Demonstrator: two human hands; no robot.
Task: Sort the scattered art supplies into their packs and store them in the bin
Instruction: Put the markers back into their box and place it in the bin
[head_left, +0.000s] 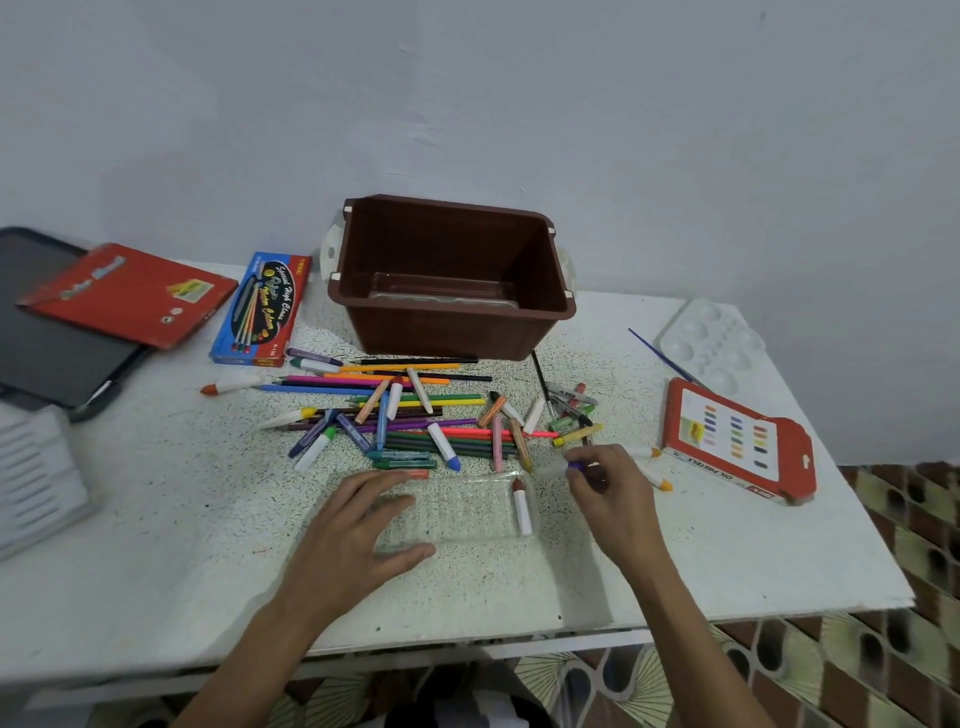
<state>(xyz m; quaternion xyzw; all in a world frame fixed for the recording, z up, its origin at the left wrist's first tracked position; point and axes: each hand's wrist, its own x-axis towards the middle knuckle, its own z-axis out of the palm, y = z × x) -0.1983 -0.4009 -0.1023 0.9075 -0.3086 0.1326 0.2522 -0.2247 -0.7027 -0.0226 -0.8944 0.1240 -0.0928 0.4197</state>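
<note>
At the far left edge of the white table (208, 545), a dark board (47, 332) lies flat with a red pack (130, 293) resting across its corner. Just beside that sits the blue watercolour box (262, 309). Moving in, there's the heap of pencils and crayons (415, 415), scattered every which way in front of the brown bin (452, 275), which stands upright by the wall with a clear tray lying in its bottom.

Down front, the left hand (358, 525) lies spread on the left end of a clear plastic tray (462, 512), fingers straight, thumb along its near edge. One brown-tipped crayon (521, 506) lies in the tray's right end. Just right of it, the right hand (613, 493) pinches a purple crayon (574, 466) in its fingertips, above the tabletop near the tray's far corner.

Further right lies the red oil pastels pack (737, 441), and behind it a white palette (711, 345) with a blue brush (660, 358) alongside.
</note>
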